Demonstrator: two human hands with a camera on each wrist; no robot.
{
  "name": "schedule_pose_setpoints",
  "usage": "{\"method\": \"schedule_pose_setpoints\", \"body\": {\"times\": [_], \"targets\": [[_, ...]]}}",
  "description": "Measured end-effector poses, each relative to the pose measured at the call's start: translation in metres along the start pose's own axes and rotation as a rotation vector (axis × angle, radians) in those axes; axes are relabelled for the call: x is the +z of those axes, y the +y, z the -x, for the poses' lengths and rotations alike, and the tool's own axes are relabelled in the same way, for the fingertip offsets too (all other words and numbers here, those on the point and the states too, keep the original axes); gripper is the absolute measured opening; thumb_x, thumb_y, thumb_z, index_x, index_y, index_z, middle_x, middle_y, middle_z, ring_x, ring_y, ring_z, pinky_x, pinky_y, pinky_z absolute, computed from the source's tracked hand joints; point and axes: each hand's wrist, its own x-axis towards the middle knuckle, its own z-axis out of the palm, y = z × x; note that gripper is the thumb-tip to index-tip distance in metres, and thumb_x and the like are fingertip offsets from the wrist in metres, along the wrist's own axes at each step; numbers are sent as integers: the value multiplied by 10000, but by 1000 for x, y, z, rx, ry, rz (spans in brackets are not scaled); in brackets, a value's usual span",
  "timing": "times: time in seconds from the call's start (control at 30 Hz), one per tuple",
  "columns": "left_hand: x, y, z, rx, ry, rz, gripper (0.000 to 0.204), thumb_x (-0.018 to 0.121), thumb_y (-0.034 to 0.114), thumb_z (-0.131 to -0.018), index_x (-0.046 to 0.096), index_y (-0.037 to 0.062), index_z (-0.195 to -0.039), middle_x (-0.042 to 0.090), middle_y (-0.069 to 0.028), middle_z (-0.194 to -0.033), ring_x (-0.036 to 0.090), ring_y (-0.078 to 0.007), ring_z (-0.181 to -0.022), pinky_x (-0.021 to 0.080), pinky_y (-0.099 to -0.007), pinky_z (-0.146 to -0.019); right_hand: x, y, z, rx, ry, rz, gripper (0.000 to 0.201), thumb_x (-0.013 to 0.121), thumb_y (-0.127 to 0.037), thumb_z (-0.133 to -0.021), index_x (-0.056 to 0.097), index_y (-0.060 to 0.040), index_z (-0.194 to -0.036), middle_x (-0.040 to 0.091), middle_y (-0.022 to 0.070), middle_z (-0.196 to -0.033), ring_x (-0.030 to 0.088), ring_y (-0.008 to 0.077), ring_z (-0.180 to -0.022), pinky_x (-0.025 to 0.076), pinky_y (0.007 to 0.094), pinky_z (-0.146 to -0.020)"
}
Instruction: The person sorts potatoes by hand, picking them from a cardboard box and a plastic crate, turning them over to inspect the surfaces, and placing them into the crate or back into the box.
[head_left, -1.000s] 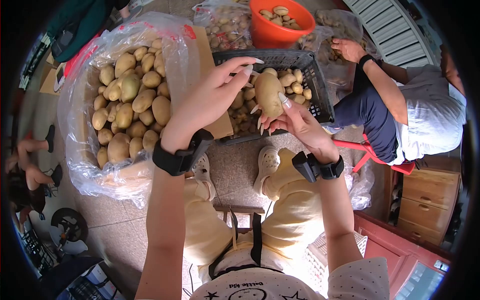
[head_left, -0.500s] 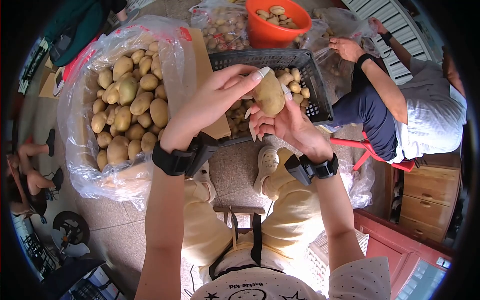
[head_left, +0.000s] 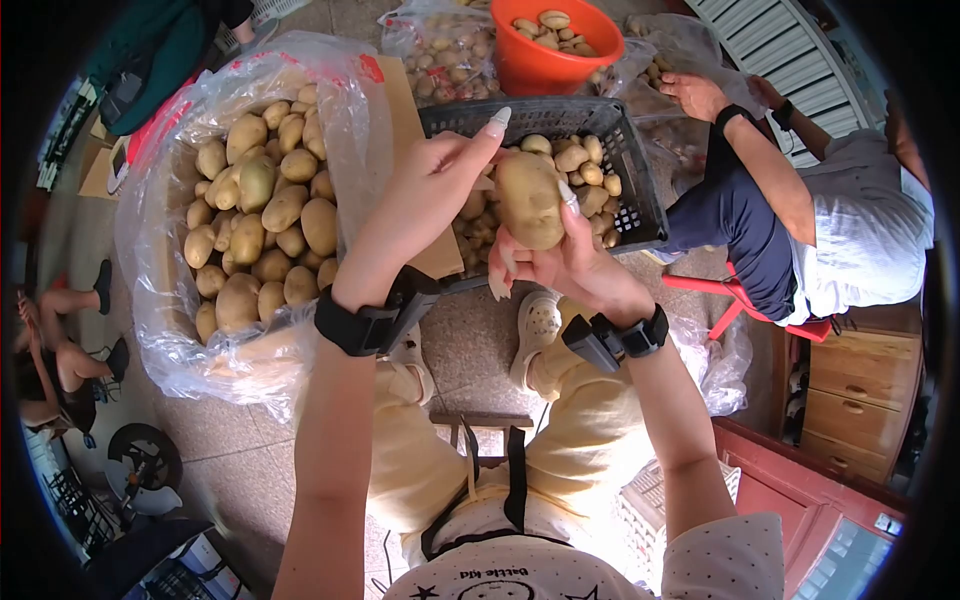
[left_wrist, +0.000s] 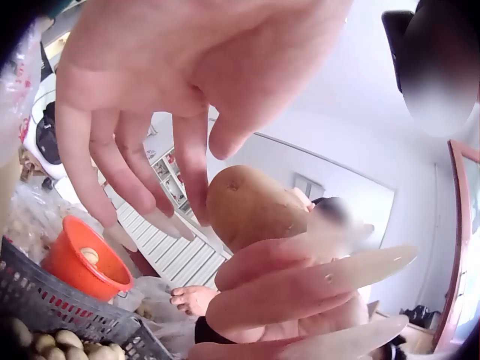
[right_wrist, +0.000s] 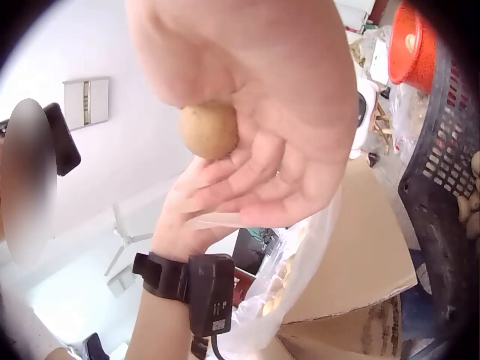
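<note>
A large potato [head_left: 530, 203] [left_wrist: 251, 206] [right_wrist: 208, 131] is held up over the near side of the black crate [head_left: 640, 165]. My right hand [head_left: 588, 265] [left_wrist: 277, 296] [right_wrist: 274, 112] grips it from below, the thumb along its right side and the fingers curled beneath. My left hand [head_left: 425, 190] [left_wrist: 165, 82] is at the potato's left, fingers extended; in the left wrist view one fingertip reaches its edge, though contact is hard to tell. The head view shows the left thumb raised above the potato, with the other fingers mostly hidden. Smaller potatoes [head_left: 570, 158] lie in the crate.
A plastic-lined box [head_left: 355, 130] of potatoes stands left, its cardboard flap [head_left: 405, 100] beside the crate. Beyond are an orange bucket [head_left: 540, 70] and bagged potatoes [head_left: 440, 60]. Another person [head_left: 770, 190] sits at the right on a red stool [head_left: 735, 295].
The potato has turned and shifted slightly left and down in my right hand. My left thumb has lifted away from its top. The seated person's far hand has lowered.
</note>
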Motion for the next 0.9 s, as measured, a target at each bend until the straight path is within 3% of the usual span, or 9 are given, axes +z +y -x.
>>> {"method": "schedule_pose_setpoints", "body": {"times": [0.07, 0.17, 0.23, 0.33, 0.43, 0.53, 0.67, 0.73, 0.9], "targets": [[3, 12, 9, -7, -17, 82, 454, 513, 406, -961, 632, 0, -1127, 643, -62, -1038, 595, -114, -955, 471, -271, -853, 2, 3, -1, -40, -50, -79, 699, 209, -656, -941, 489, -53, -1155, 573, 88, -906, 579, 206, -889, 458, 352, -826], [10, 17, 13, -119, -42, 178, 486, 483, 420, -969, 570, 11, -1218, 597, -78, -1161, 555, -134, -1071, 449, -303, -917, 6, 2, -2, 5, -83, -72, 798, 107, -795, -837, 463, -86, -925, 523, 90, -759, 536, 256, -781, 407, 375, -762], [12, 6, 6, -94, -248, 436, 541, 407, 441, -992, 470, 16, -1321, 543, -97, -1252, 511, -143, -1144, 414, -303, -965, 9, 1, -2, -2, -68, -92, 851, 73, -836, -789, 463, -87, -897, 521, 95, -720, 528, 266, -756, 407, 363, -758], [16, 10, 8, -166, -416, 582, 568, 336, 440, -1010, 386, 18, -1385, 542, -107, -1251, 521, -145, -1128, 403, -297, -972, 11, 1, -3, 13, -46, -195, 903, 80, -877, -733, 474, -77, -875, 521, 100, -700, 525, 265, -739, 404, 356, -751], [22, 21, 14, -160, -383, 668, 572, 311, 432, -1017, 360, 15, -1406, 532, -112, -1268, 520, -138, -1117, 408, -296, -955, 9, 0, -3, 0, -39, -234, 933, 87, -892, -711, 493, -66, -859, 529, 104, -706, 534, 273, -753, 404, 355, -750], [16, 10, 10, -60, -485, 533, 575, 331, 418, -1016, 330, 10, -1422, 564, -104, -1206, 555, -125, -1042, 439, -281, -909, 8, -2, -3, -20, -40, -211, 951, 90, -899, -701, 506, -59, -860, 529, 100, -705, 540, 278, -760, 403, 353, -748], [15, 6, 10, -16, -498, 535, 548, 368, 388, -1014, 363, 2, -1402, 596, -87, -1117, 584, -112, -960, 467, -257, -851, -8, -2, -6, -112, -323, -219, 934, 56, -802, -798, 513, -44, -1098, 600, 84, -933, 570, 233, -918, 426, 371, -894], [21, 17, 14, 96, -314, 387, 524, 407, 369, -1007, 412, -11, -1368, 610, -64, -1051, 593, -94, -912, 480, -241, -807, -4, -9, -3, -58, -255, -119, 933, 42, -769, -834, 530, -13, -1080, 616, 97, -924, 579, 227, -908, 437, 348, -881], [21, 15, 13, 3, -162, 362, 493, 489, 375, -976, 510, -23, -1267, 611, -53, -1063, 582, -87, -951, 469, -240, -834, 5, -9, -2, 63, 33, 80, 855, 64, -651, -934, 572, 16, -1104, 629, 100, -948, 581, 182, -915, 452, 318, -879]]}}
